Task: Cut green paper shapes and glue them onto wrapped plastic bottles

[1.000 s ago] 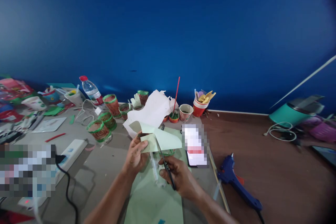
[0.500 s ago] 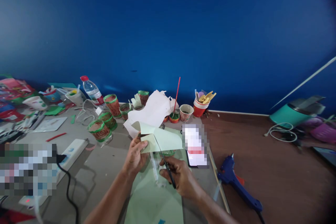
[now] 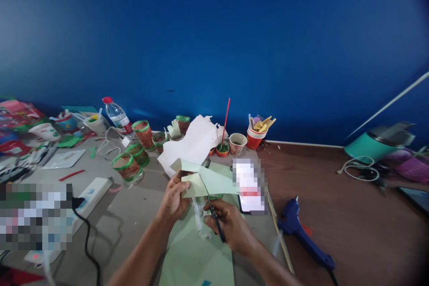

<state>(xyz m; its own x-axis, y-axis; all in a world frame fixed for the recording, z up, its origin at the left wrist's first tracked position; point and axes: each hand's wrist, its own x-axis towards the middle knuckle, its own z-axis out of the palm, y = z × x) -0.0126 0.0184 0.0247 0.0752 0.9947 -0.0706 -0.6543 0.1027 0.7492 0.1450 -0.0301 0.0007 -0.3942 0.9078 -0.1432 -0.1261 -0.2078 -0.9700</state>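
Observation:
My left hand (image 3: pixel 174 196) pinches a pale green sheet of paper (image 3: pixel 217 180) near its left end, thumb on top. In my right hand (image 3: pixel 226 221) is a pair of dark scissors (image 3: pixel 217 221), its blades pointing up and away into the paper. A cut runs between the smaller near flap (image 3: pixel 195 186) and the larger far part of the sheet. Beneath both hands lies a light green board or sheet (image 3: pixel 201 261), with a clear strip of plastic (image 3: pixel 197 216) on it. Part of a green-rimmed thing behind the scissors is hidden.
A torn white paper (image 3: pixel 191 138) lies behind my hands, among several brown cups with green rims (image 3: pixel 125 166). A phone (image 3: pixel 250 187) is close on the right, then a blue glue gun (image 3: pixel 301 232). At left are a water bottle (image 3: pixel 117 116) and a power strip (image 3: pixel 92 196).
The cut has opened wider, and the far part of the paper has dropped flatter and swung right. My hands have shifted only slightly.

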